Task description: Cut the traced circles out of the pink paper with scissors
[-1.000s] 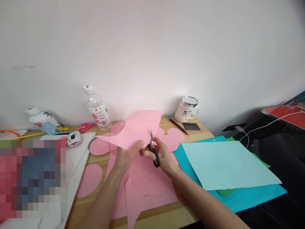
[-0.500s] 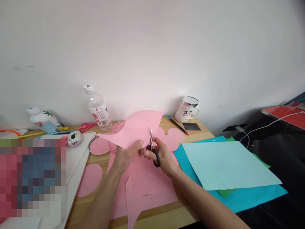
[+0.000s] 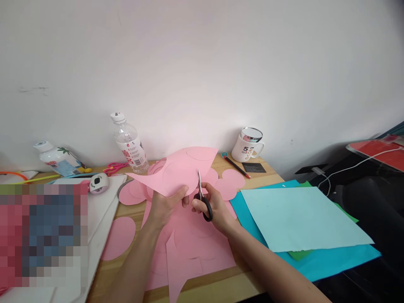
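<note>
My left hand point(image 3: 170, 204) is closed on a sheet of pink paper point(image 3: 181, 170), thumb on top and fingers underneath. Curved outlines show faintly on the sheet, and a pointed strip sticks out to its left. My right hand point(image 3: 216, 206) grips black-handled scissors point(image 3: 206, 209) with the blades pointing up at the sheet's right part. The blades look nearly together at the paper. Beneath both hands lie more pink sheets point(image 3: 208, 252) and offcuts. A cut pink oval point(image 3: 119, 238) rests to the left, and rounded pink pieces point(image 3: 232, 181) lie behind my right hand.
A water bottle point(image 3: 131, 145) and a white mug point(image 3: 248, 145) stand by the wall. Near the mug are a pencil point(image 3: 237, 165) and a black card point(image 3: 254, 167). Pink scissors point(image 3: 115, 168) lie left of the bottle. Light blue paper point(image 3: 303, 219) sits on the right over blue and green sheets.
The pink sheet has tilted and shifted slightly, its left tip a little higher and its right corner further right. My left hand moved a touch with it; the scissors have barely moved.
</note>
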The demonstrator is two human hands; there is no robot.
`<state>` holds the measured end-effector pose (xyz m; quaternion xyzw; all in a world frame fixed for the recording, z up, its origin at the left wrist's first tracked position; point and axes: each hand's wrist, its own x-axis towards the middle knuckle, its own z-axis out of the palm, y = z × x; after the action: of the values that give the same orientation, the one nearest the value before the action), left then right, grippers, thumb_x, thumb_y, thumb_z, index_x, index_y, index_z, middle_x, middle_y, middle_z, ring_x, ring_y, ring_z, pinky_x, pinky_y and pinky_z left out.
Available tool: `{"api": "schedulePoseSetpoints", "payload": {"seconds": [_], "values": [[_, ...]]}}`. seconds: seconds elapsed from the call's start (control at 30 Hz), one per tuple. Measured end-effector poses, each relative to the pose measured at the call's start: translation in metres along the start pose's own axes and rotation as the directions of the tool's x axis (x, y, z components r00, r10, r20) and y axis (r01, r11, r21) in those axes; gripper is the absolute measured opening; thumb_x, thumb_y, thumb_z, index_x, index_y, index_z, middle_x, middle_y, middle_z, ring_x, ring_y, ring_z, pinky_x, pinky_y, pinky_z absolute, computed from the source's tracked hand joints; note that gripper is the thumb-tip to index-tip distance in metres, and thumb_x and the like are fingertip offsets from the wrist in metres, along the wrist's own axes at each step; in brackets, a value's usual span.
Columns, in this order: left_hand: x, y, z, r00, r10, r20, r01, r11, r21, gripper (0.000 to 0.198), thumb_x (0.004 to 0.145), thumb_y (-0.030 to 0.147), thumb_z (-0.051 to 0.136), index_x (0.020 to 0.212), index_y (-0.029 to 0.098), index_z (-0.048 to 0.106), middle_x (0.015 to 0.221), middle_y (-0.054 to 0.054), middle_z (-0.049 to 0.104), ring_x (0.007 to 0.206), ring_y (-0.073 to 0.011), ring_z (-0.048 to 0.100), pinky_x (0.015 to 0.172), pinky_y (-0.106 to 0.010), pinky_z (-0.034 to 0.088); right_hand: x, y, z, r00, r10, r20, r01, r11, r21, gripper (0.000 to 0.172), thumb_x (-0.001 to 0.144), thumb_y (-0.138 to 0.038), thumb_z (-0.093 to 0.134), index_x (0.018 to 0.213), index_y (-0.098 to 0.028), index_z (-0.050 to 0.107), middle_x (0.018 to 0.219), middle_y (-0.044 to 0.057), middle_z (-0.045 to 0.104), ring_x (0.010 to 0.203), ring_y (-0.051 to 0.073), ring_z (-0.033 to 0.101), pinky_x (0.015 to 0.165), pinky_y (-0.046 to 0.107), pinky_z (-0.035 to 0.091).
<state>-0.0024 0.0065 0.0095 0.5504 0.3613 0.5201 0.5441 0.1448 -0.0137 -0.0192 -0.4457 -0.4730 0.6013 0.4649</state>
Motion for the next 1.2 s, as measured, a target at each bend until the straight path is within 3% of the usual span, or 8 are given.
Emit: {"api": "schedulePoseSetpoints", "payload": {"seconds": [0.17,0.33,0.5,0.63,0.83,1.2], "values": [[0.002,-0.003,-0.001,0.999,0.029,-0.041,-0.03,0.999,-0.038,0.008,0.075,0.021,0.067,0.075,0.016,0.061,0.048,0.005,0.053,0.041,-0.011,0.047,0.045,-0.027,0.04,-0.001,0.0,0.0,1.0,0.016,0.01,-0.016,1.0,-0.002,0.064,0.062,-0.051,0.078,0.104,-0.019,0.043,0.057,-0.004,0.056,0.053,0.013,0.049,0.047,0.024,0.035],[0.001,-0.009,0.001,0.994,0.035,-0.1,-0.038,0.999,-0.022,0.01,0.076,0.022,0.068,0.071,0.015,0.062,0.049,0.004,0.055,0.044,-0.0109,0.049,0.046,-0.026,0.043,0.0,0.002,0.002,1.0,0.016,-0.004,-0.016,1.0,0.005,0.066,0.06,-0.051,0.079,0.105,-0.019,0.042,0.056,-0.006,0.054,0.054,0.014,0.05,0.048,0.024,0.035],[-0.002,-0.009,0.004,0.998,0.02,-0.059,-0.018,0.999,0.046,0.019,0.076,0.021,0.067,0.06,0.017,0.057,0.049,0.002,0.056,0.047,-0.0119,0.052,0.05,-0.027,0.048,-0.001,0.0,0.003,0.998,-0.058,0.037,0.055,0.996,0.076,0.061,0.063,-0.044,0.081,0.103,-0.022,0.042,0.064,-0.005,0.056,0.056,0.012,0.046,0.051,0.024,0.033],[-0.002,-0.01,0.002,0.999,0.003,-0.032,-0.001,0.998,0.06,0.022,0.074,0.02,0.069,0.056,0.018,0.056,0.051,0.002,0.057,0.048,-0.0122,0.053,0.048,-0.027,0.047,-0.003,-0.002,0.002,0.99,-0.121,0.067,0.114,0.988,0.101,0.058,0.069,-0.046,0.078,0.106,-0.023,0.041,0.072,-0.001,0.06,0.06,0.014,0.051,0.051,0.024,0.031],[-0.003,-0.005,0.002,1.0,0.01,-0.008,-0.009,0.995,0.094,0.026,0.077,0.021,0.064,0.053,0.018,0.053,0.051,0.002,0.056,0.05,-0.0123,0.052,0.052,-0.028,0.047,-0.004,-0.002,0.001,0.994,-0.102,0.04,0.101,0.994,0.039,0.065,0.064,-0.055,0.078,0.107,-0.022,0.042,0.071,0.001,0.061,0.061,0.015,0.052,0.051,0.025,0.034],[-0.002,-0.001,0.003,1.0,-0.002,-0.025,0.004,0.997,0.08,0.025,0.073,0.018,0.065,0.052,0.019,0.051,0.045,0.004,0.05,0.044,-0.0105,0.048,0.048,-0.027,0.044,-0.002,0.003,-0.001,0.999,-0.051,0.019,0.052,0.998,-0.046,0.065,0.063,-0.056,0.078,0.108,-0.023,0.045,0.064,-0.001,0.056,0.056,0.015,0.049,0.047,0.025,0.034]]}}
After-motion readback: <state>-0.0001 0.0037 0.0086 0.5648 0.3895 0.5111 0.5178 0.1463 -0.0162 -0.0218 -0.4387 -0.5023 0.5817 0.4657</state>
